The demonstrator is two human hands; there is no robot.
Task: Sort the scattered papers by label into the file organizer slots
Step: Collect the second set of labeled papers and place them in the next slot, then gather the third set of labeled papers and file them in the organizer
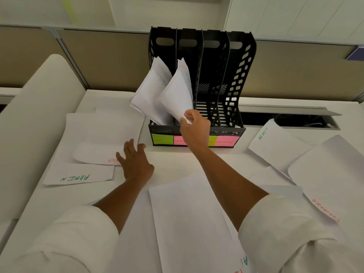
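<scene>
Head view, looking down over a white tabletop [173,160] strewn with papers, black file organizer [199,85] standing at twelve o'clock. Four slots, each tagged along the front lip with a sticky note: green HR note [162,139] on the leftmost, pink ADMIN note [227,141] on the rightmost, the two middle notes partly hidden behind the wrist.

Right hand [195,130] raised at the mouth of the second slot from the left, fingers pinching the lower corner of a paper sheaf [177,93] that leans upright in that slot; whether being fed in or straightened cannot be told. Another leaning stack [149,95] already lodged in the HR slot just to the left. Two right-hand slots apparently empty, ribbed floors showing.

Left hand [136,162] flat near ten o'clock of centre, fingers spread, tips touching or just beside a sheet marked in red [98,154], lettering upside down and partly covered.

Progress, as a judgement: under way, perhaps a third to half done. Filed so far: two slots holding paper. Left on the tabletop:
- upside-down ADMIN sheet [78,177] at nine o'clock
- second ADMIN sheet [275,142] at two o'clock, beside the organizer
- FINANCE sheet [325,178] at three o'clock
- large sheet [189,219] at six o'clock, label mostly out of frame
- several blank-looking sheets at ten o'clock [104,125], labels not visible

Nothing yet in the ADMIN slot despite two matching sheets lying out; likely the next destinations.
</scene>
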